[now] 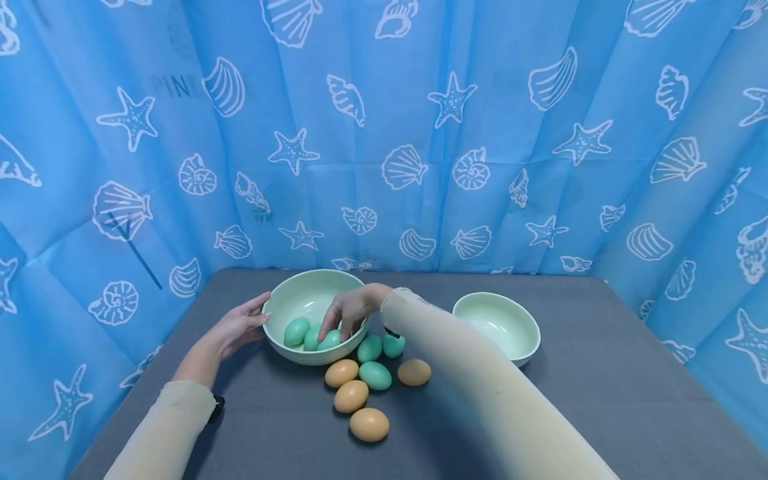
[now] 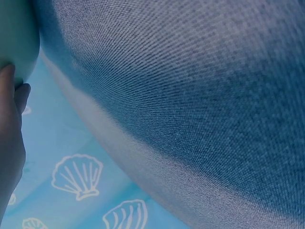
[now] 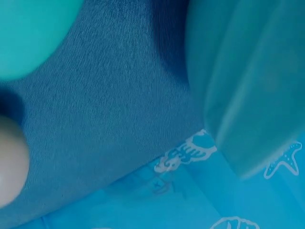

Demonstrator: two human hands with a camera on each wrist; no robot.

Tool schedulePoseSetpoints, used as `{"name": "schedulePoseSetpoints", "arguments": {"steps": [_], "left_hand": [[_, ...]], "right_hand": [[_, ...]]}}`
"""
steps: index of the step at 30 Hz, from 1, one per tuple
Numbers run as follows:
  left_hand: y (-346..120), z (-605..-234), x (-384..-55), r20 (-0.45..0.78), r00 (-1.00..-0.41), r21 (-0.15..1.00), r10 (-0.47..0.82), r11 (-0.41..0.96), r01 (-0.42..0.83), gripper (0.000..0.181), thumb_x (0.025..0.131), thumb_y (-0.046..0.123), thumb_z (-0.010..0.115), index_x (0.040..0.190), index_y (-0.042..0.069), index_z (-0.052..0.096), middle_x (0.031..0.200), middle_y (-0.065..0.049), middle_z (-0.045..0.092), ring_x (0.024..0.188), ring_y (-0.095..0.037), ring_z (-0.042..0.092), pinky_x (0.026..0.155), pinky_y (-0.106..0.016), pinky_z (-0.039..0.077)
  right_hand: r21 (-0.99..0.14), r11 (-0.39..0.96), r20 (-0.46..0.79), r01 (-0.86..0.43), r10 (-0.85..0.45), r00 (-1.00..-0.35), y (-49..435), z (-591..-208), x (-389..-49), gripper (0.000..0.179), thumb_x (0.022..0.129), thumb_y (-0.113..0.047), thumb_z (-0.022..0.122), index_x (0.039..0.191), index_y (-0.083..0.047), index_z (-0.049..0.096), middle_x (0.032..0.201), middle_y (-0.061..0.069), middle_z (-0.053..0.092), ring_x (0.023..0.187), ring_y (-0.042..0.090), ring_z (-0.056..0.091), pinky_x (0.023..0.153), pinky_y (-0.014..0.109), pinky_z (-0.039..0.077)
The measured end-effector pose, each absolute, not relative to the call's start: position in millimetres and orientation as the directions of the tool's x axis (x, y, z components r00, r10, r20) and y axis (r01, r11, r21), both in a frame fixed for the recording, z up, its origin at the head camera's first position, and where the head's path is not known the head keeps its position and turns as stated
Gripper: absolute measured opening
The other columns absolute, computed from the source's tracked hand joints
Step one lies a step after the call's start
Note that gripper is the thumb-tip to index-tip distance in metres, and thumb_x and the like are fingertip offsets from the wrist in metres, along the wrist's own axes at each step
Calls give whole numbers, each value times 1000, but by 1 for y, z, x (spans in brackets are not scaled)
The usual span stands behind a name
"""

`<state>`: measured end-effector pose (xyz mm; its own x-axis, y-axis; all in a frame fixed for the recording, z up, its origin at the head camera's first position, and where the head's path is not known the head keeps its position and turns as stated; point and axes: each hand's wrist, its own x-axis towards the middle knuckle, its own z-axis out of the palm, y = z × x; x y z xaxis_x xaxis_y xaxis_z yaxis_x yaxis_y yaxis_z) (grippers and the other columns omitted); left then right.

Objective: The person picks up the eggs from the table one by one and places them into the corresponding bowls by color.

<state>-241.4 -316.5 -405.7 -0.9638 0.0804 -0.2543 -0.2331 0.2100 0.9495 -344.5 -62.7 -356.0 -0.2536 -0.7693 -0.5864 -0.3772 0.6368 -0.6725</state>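
Observation:
Against the left side of a large pale green bowl (image 1: 282, 293) rests my left hand (image 1: 237, 327), fingers fairly straight on its outer wall; the left wrist view shows fingertips touching the bowl (image 2: 16, 43). My right hand (image 1: 351, 312) reaches over the right rim and pinches a green egg (image 1: 329, 341) low in the bowl. Beside that egg lie two more, a green egg (image 1: 297, 331) at the left and a partly covered green egg (image 1: 312, 338). In the right wrist view the hand is out of sight; the bowl's outside (image 3: 252, 71) fills the right.
In front of the bowl lie three green eggs (image 1: 375, 376) and several brown eggs (image 1: 369, 425) on the grey tabletop (image 1: 270, 427). A second pale green bowl (image 1: 522, 320) stands at the right, partly behind my right sleeve (image 1: 480, 373). A blue shell-patterned curtain (image 1: 384, 133) borders the table.

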Motion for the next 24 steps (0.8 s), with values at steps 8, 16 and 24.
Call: {"name": "schedulePoseSetpoints", "arguments": {"steps": [8, 16, 24], "left_hand": [[-312, -405, -239, -250, -965, 949, 77, 219, -229, 67, 108, 13, 43, 161, 8, 2, 166, -24, 0, 151, -44, 13, 118, -61, 25], [-313, -405, -240, -253, -964, 947, 80, 223, -230, 68, 108, 15, 44, 161, 9, 2, 166, -23, -1, 151, -45, 13, 118, -62, 25], [-316, -406, -239, -250, -964, 949, 90, 221, -225, 67, 109, 13, 42, 161, 9, 1, 166, -23, -3, 152, -44, 11, 118, -61, 23]], "right_hand": [[-680, 672, -612, -292, -740, -278, -67, -366, -342, 43, 96, 7, 60, 133, -12, 67, 157, 15, 41, 148, 27, 36, 102, 32, 52], [-699, 671, -608, -248, -740, -288, -68, -369, -342, 43, 97, 7, 58, 134, -12, 66, 157, 15, 42, 147, 27, 36, 103, 32, 52], [-709, 657, -585, -256, -751, -307, -70, -372, -340, 44, 98, 8, 55, 134, -12, 66, 160, 14, 36, 150, 26, 31, 105, 34, 50]]}}
